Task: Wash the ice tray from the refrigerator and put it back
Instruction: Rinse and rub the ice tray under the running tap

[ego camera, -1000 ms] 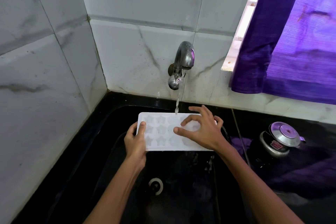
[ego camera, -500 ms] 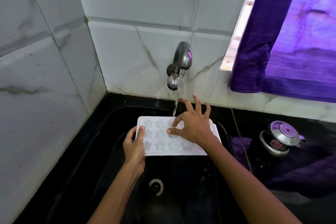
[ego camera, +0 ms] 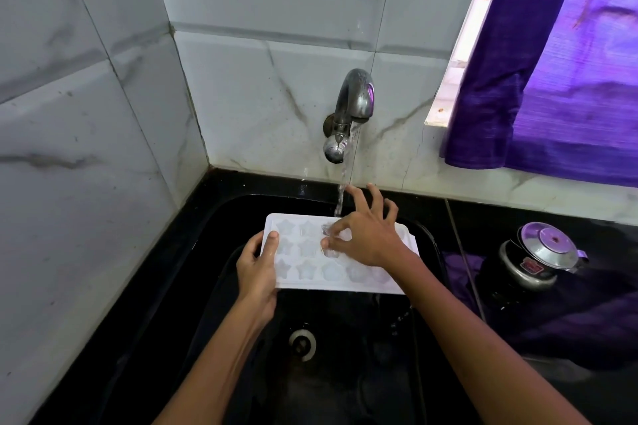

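Note:
A white ice tray [ego camera: 310,271] with star-shaped and round cells is held level over the black sink [ego camera: 221,217], under the running metal tap [ego camera: 352,107]. My left hand [ego camera: 257,269] grips the tray's left end, thumb on top. Over the tray's middle lies my right hand [ego camera: 367,235]; its thumb and forefinger touch the cells while the other fingers spread toward the back. The stream of water [ego camera: 341,197] falls onto the tray's far edge, just left of my right fingers. The right part of the tray is hidden under my right hand.
The sink's drain [ego camera: 303,343] is below the tray. A black and silver pressure cooker [ego camera: 538,259] stands on the dark counter at the right. A purple curtain [ego camera: 552,62] hangs over the window. Marble-look tiled walls [ego camera: 86,148] close in the left and back.
My right hand slid leftward and back over the tray, its thumb and forefinger now rubbing cells near the stream. The left hand keeps the same grip on the tray.

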`<state>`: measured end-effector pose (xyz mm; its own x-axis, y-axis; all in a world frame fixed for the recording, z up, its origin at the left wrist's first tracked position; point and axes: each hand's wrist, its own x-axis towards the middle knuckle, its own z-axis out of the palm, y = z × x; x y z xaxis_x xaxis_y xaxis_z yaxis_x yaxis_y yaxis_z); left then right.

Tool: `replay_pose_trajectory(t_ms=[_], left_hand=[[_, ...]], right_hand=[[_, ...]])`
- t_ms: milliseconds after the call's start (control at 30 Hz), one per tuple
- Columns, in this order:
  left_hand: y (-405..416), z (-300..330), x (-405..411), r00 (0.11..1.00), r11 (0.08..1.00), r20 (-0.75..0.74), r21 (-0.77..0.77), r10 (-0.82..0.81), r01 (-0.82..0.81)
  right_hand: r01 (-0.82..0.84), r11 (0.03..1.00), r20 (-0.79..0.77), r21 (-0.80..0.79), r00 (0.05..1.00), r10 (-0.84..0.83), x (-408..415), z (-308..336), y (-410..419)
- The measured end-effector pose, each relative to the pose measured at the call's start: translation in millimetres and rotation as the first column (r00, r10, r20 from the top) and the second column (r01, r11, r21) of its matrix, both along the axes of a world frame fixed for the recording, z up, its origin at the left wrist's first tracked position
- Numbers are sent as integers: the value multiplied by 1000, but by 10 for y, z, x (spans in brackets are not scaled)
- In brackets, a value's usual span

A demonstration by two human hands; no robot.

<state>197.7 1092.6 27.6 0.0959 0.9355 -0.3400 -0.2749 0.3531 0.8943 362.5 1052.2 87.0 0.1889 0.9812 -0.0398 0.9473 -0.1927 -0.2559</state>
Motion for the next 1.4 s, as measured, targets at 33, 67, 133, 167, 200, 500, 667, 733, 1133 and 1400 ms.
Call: replay_pose_trajectory(t_ms=[33, 67, 133, 167, 200, 500, 667, 733, 1133, 1400], left_hand=[[-5, -15, -10, 1000, 1000, -5, 5, 0, 0], [-10, -28, -19, 1000, 1000, -9, 8, 2, -2], [-23, -45, -34, 1000, 1000, -11, 6, 11, -10], [-24, -45, -34, 1000, 1000, -6, 4, 19, -19], [-23, -36, -32, 1000, 1000, 1, 1, 26, -26], [107, 39, 76, 998, 998, 14, 4, 58, -58], [159, 51, 159, 998, 998, 17, 5, 56, -56], [186, 45, 185, 998, 998, 15, 4, 66, -66], [232, -4, 279, 998, 998, -6, -7, 70, -70], [217, -23, 330, 998, 998, 3, -18, 56, -56]], right_hand=[[16, 999, -26, 52, 1000, -15, -18, -19, -15], [49, 992, -49, 120, 998, -43, -33, -33, -34], [114, 966, -74, 232, 992, -99, -59, -52, -77], [110, 963, -78, 245, 993, -94, -68, -64, -97], [79, 972, -79, 223, 995, -63, -80, -79, -117], [-22, 1000, 77, 20, 997, 21, -66, -2, -181], [16, 996, 128, 89, 991, -27, -41, -41, -129], [0, 998, 137, 69, 990, -9, -24, -59, -126], [-37, 999, 180, 10, 983, 34, 41, -47, -72], [-5, 1000, 134, -2, 991, 5, 147, -43, -55]])
